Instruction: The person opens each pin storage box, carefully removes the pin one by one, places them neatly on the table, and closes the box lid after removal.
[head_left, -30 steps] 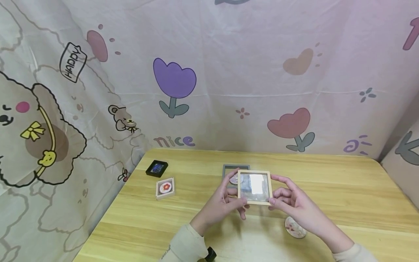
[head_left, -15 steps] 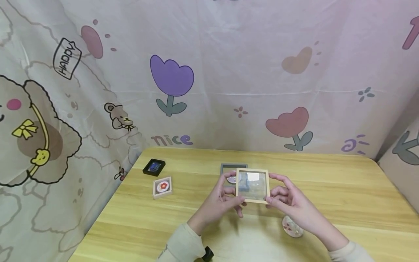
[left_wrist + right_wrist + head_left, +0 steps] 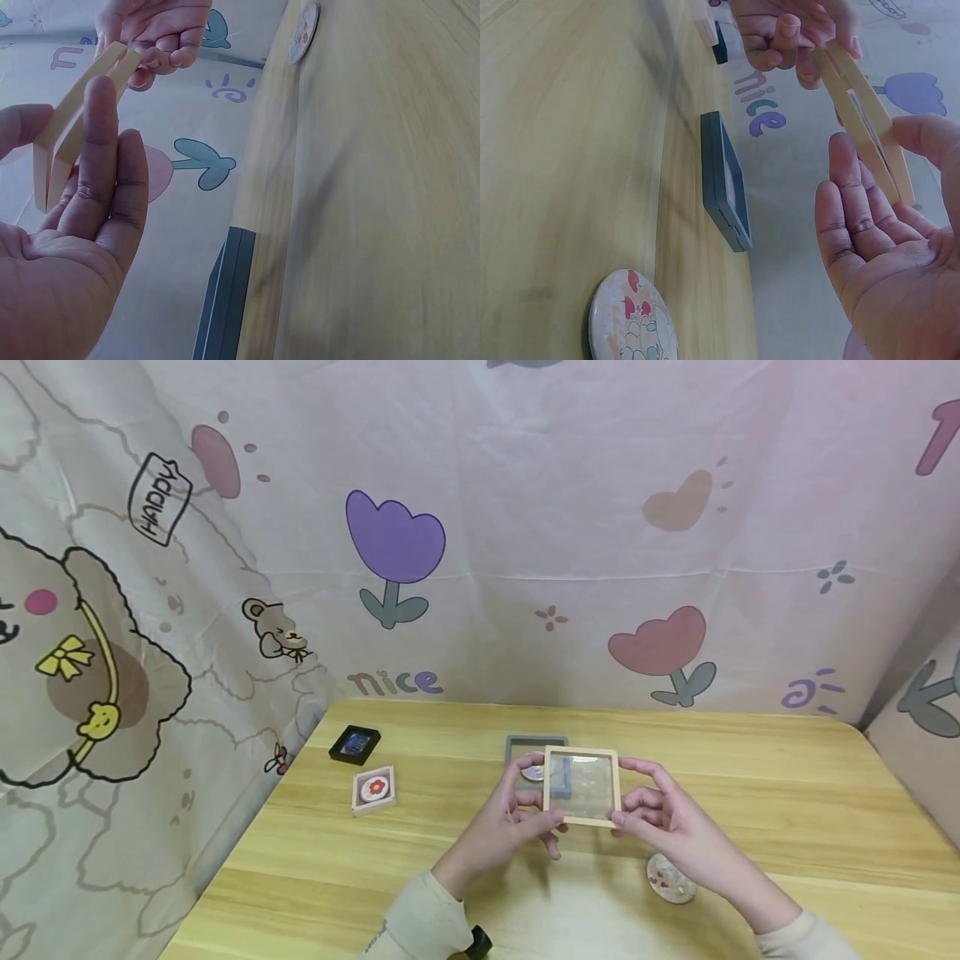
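A square pale-wood-coloured display frame (image 3: 588, 787) with clear film in its middle is held up above the table by both hands. My left hand (image 3: 504, 828) pinches its left side between thumb and fingers. At the right side, my right hand (image 3: 681, 828) grips the edge likewise. In the right wrist view the frame (image 3: 866, 124) has two halves with a narrow gap along the edge and film between them. Behind it on the table is a grey frame (image 3: 537, 739), partly covered, with a round badge (image 3: 532, 770) seen within its outline. A round printed badge (image 3: 671, 878) lies near my right wrist.
At the table's left stand a small black frame (image 3: 355, 744) and a pale pink frame (image 3: 356, 802) containing a flower badge (image 3: 374, 788). A printed cloth (image 3: 510, 527) hangs behind the wooden table (image 3: 787, 793). Something black (image 3: 479, 941) shows beside the left sleeve.
The bright reflection on the clear film has faded, so the grey frame shows through it. Both hands keep their hold almost unmoved. The head view has shifted slightly.
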A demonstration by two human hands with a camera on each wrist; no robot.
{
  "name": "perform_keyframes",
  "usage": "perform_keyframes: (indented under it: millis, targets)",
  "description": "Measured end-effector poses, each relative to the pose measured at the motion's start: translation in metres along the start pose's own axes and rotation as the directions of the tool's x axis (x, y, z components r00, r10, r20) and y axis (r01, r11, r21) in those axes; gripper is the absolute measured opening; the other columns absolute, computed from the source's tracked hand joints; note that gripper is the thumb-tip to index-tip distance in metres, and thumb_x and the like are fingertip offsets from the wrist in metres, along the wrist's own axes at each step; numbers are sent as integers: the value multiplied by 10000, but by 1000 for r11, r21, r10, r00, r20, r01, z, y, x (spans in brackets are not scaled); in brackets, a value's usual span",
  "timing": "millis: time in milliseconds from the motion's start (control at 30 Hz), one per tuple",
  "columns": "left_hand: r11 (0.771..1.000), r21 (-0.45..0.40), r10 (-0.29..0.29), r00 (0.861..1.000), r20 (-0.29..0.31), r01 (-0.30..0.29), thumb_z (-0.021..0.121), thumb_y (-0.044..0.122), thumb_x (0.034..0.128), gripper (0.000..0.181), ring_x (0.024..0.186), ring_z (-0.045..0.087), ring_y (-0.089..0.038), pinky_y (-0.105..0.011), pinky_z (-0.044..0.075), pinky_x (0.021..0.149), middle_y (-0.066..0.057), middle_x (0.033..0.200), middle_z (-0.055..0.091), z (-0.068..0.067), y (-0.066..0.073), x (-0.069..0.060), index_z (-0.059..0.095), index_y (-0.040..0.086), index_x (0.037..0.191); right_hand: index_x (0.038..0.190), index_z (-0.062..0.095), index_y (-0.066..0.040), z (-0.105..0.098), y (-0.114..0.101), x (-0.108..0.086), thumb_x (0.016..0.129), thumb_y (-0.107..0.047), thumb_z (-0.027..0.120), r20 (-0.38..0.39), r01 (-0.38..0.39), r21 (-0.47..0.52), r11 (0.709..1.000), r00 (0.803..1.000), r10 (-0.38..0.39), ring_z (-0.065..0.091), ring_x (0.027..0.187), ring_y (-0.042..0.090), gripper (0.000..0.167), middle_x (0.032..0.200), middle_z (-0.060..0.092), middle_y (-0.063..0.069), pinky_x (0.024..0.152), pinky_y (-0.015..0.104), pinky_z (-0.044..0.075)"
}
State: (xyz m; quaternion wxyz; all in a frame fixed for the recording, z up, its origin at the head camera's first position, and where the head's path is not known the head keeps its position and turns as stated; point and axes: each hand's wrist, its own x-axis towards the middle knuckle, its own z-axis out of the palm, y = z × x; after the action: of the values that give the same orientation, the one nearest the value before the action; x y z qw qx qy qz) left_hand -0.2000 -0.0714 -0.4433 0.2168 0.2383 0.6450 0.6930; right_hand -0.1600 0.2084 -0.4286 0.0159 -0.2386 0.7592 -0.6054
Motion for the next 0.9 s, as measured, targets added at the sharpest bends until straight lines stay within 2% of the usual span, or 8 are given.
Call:
perform_keyframes:
  millis: [200, 533, 633, 733, 800, 900]
  targets:
    - [1000, 5, -8, 1000, 1, 8, 713, 174, 1039, 785, 693, 747, -148, -396, 608, 1026, -61, 1062, 730, 1, 0, 1, 227, 337, 1634, 1596, 274, 5, -1, 0, -1, 1046, -9, 643, -4, -20, -1, 1000, 1000, 20, 779, 897, 206, 662, 1018, 746, 93, 873, 286, 657]
    - [1000, -4, -6, 1000, 14, 6, 710, 133, 1035, 760, 679, 741, -155, -381, 641, 940, -96, 1043, 731, 2, -2, 1, 263, 332, 1617, 1582, 268, 7, -1, 2, -3, 1034, -21, 665, -9, -60, -1, 998, 998, 60, 771, 893, 208, 678, 1000, 724, 101, 853, 303, 661]
    - [1000, -4, -4, 1000, 15, 4, 705, 136, 1039, 752, 680, 742, -149, -375, 637, 951, -103, 1044, 728, 3, -3, 2, 262, 323, 1618, 1579, 299, -11, 0, 0, -2, 1014, -60, 711, -49, -95, -67, 993, 995, 92, 750, 910, 151, 701, 1063, 708, 136, 852, 277, 644]
    - [1000, 2, -3, 1000, 16, 3, 699, 137, 1042, 755, 686, 743, -148, -377, 630, 976, -127, 1069, 730, 3, -4, 3, 256, 328, 1621, 1583, 338, -44, 2, -4, 0, 969, -150, 795, -110, -128, -189, 974, 988, 109, 709, 982, 133, 773, 1193, 680, 159, 848, 262, 620]
    - [1000, 4, 2, 1000, 13, -2, 693, 136, 1045, 751, 689, 742, -152, -382, 627, 985, -142, 1084, 734, 4, -5, 4, 253, 326, 1624, 1592, 354, -57, 2, -6, 3, 927, -216, 851, -141, -121, -291, 949, 986, 83, 690, 1057, 187, 845, 1288, 645, 168, 850, 269, 611]
    - [1000, 10, -8, 1000, 9, 8, 696, 148, 1046, 749, 696, 745, -156, -384, 622, 993, -112, 1076, 737, 5, -6, 6, 260, 350, 1620, 1614, 364, -90, 1, -9, 5, 848, -295, 924, -157, -84, -456, 886, 988, 13, 639, 1179, 268, 971, 1407, 577, 143, 887, 331, 603]
